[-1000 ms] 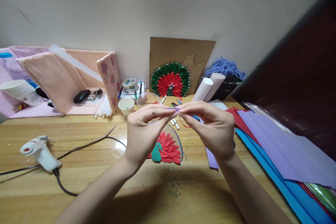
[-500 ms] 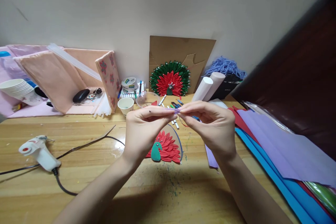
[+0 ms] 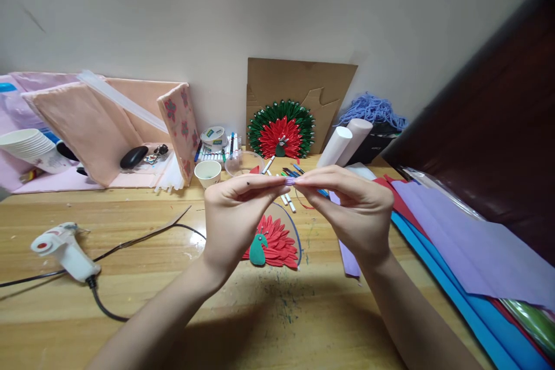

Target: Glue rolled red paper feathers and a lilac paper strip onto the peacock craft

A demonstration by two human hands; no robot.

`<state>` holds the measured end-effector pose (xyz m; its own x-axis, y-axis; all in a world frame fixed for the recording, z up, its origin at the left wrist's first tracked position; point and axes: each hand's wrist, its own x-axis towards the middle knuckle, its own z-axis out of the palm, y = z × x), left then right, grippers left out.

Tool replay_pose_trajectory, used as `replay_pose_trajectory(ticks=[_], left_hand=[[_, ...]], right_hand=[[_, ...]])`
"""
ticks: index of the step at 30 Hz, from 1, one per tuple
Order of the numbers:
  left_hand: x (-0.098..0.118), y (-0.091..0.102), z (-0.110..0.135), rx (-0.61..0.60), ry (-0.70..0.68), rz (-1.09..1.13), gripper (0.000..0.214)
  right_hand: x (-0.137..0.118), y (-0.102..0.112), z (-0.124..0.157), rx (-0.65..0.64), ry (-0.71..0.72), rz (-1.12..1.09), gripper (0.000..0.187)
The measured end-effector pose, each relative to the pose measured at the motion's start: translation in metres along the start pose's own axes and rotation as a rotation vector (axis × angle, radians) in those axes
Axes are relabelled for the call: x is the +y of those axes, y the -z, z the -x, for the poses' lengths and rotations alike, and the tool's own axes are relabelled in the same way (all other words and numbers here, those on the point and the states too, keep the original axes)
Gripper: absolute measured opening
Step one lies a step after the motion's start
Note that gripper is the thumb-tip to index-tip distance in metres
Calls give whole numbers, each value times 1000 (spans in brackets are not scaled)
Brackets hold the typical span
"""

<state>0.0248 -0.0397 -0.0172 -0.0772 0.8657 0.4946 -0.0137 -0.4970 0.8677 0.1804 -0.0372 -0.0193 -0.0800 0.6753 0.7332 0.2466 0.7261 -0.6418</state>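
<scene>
Between their fingertips, my left hand [image 3: 236, 208] and my right hand [image 3: 358, 208] pinch a small purple piece [image 3: 290, 181], perhaps folded foam or paper; most of it is hidden by the fingers. Both hands are raised above the table with the tips almost touching. Below and behind my left hand lies a peacock craft [image 3: 277, 243] with red petals and a green body on a round, blue-edged base. A purple strip [image 3: 348, 257] lies on the table under my right wrist.
A white glue gun [image 3: 67, 251] with a black cord lies at left. Behind stand a paper cup [image 3: 207, 173], scattered markers [image 3: 288, 201] and a finished red-and-green peacock [image 3: 281, 130] against cardboard [image 3: 299, 78]. Purple sheets [image 3: 468, 237] and blue sheets [image 3: 451, 289] lie at right.
My hands have drawn slightly apart, the right one shifting a little to the right. More of the purple piece shows between the fingertips; both hands still pinch it.
</scene>
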Motion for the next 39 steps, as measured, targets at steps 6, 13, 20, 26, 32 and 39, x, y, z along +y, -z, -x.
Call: replay_pose_trajectory(ticks=[6,13,20,26,32,39], left_hand=[[-2,2,1,38,-117,-97,16],[-4,3,2,25,-181,-145,16],[-11,5,1,26,-360,-340,19],[-12,5,-1,24,-444,-438,17],[-12,3,0,36,-421,-447,13],[-7,3,1,14,-386,-394,12]], right_hand=[[-1,1,0,16,69,81,26],[-1,1,-1,0,130,208,23],[1,0,-2,-53,158,330,15],[2,-3,-2,-72,145,348,11],[3,-6,-2,-72,117,326,11],[1,-4,0,-13,45,216,12]])
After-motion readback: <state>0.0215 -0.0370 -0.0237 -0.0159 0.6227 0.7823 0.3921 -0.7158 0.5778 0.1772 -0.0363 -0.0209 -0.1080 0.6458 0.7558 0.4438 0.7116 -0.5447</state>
